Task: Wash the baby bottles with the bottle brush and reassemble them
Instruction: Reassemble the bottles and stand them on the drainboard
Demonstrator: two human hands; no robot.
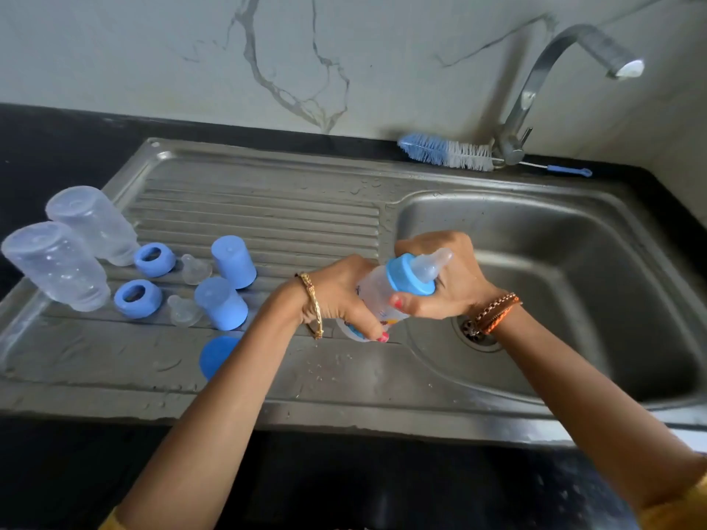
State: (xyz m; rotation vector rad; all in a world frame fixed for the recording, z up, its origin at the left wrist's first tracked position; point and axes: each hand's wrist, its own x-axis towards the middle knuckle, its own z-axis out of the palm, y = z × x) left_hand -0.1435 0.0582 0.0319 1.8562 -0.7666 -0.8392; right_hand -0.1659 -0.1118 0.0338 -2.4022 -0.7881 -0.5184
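Note:
My left hand (340, 296) grips the clear body of a baby bottle (377, 298), tilted over the edge of the sink basin. My right hand (451, 281) wraps around its blue collar (407, 277), with the clear teat (434, 263) sticking out. On the draining board two clear bottle bodies (92, 221) (55, 263) stand upside down. Beside them lie two blue collars (154, 258) (137, 298), two clear teats (195, 268) (183, 309) and two blue caps (234, 261) (222, 303). A third blue cap (216, 355) shows partly behind my left forearm. The bottle brush (447, 151) lies behind the basin by the tap.
The steel sink (574, 262) has its drain (476, 332) below my right wrist. A curved tap (535, 89) rises at the back right. The ribbed draining board (267, 208) is wet. Black countertop surrounds the sink, with a marble wall behind.

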